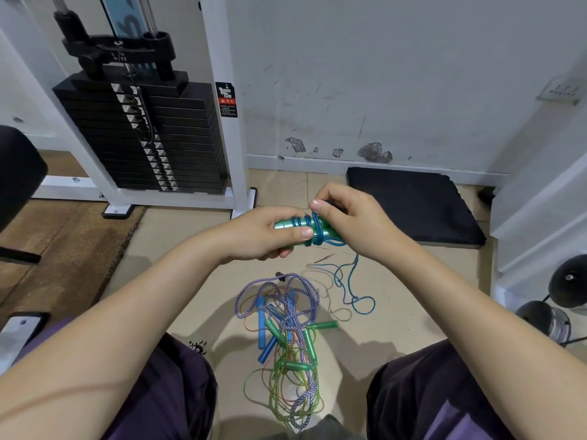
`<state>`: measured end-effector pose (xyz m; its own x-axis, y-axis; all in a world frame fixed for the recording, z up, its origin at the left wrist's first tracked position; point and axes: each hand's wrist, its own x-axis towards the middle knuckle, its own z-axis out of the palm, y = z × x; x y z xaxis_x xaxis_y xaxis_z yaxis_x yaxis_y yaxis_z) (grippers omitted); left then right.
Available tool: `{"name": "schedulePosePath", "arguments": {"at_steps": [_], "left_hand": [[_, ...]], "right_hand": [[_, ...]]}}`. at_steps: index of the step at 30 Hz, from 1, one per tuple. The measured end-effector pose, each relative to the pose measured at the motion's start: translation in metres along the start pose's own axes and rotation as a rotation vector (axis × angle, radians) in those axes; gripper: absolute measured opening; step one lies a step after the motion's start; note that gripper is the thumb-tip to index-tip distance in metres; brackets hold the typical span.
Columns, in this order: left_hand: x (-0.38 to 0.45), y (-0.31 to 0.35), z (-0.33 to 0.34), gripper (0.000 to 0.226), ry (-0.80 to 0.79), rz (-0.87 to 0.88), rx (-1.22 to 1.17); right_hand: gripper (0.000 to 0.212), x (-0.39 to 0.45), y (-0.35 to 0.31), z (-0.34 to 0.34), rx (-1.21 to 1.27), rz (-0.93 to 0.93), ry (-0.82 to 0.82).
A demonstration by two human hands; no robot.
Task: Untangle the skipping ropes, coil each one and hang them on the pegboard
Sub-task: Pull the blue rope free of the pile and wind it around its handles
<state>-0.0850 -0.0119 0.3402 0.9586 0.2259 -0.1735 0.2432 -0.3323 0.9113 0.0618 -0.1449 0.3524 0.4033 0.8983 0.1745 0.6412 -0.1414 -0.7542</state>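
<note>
- held in front of the body, above the beige tiled floor [178,236]: a pair of teal plastic rope handles [290,224], with turns of blue translucent rope [317,231] wound around them.
- left hand [263,233] closed around the teal handles, thumb on top, fingers curled under.
- right hand [346,217] at the other end of the handles, fingers curled and pinching the blue rope where it is wound.
- loose end of the blue rope hanging down from the hands to the floor, lying there in small loops.
- lower, between the knees: a tangled pile of skipping ropes [286,338] on the floor, with a purple and white braided rope [305,282], thin green translucent ropes [279,395], blue handles [261,325] and green handles [324,325], all crossing each other.
- behind, at left: a black weight stack in a white metal frame [143,138]; at right by the wall, a black foam pad [413,204].
</note>
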Motion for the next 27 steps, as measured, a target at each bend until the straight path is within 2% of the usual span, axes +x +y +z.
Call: {"name": "schedulePosePath", "arguments": {"at_steps": [6,11,16,23,25,27], "left_hand": [[0.004,0.0,0.002,0.029,0.046,-0.092,0.031],[0.003,0.001,0.002,0.027,0.032,-0.117,0.026],[0.011,-0.005,-0.004,0.029,0.22,-0.18,-0.086],[0.019,-0.01,-0.006,0.027,0.526,-0.103,-0.293],[0.018,-0.009,-0.009,0.025,0.517,-0.065,-0.281],[0.016,-0.009,-0.008,0.023,0.415,-0.058,-0.185]], "right_hand": [[0.012,0.0,-0.009,-0.002,-0.024,-0.083,0.074],[0.013,-0.004,-0.015,-0.001,0.068,-0.074,-0.011],[0.014,-0.004,-0.02,-0.008,0.084,-0.138,0.036],[0.013,-0.005,-0.023,-0.007,0.084,-0.152,0.031],[0.014,-0.004,-0.021,-0.011,0.111,-0.117,0.089],[0.015,-0.002,-0.017,-0.016,0.099,-0.104,0.129]]}}
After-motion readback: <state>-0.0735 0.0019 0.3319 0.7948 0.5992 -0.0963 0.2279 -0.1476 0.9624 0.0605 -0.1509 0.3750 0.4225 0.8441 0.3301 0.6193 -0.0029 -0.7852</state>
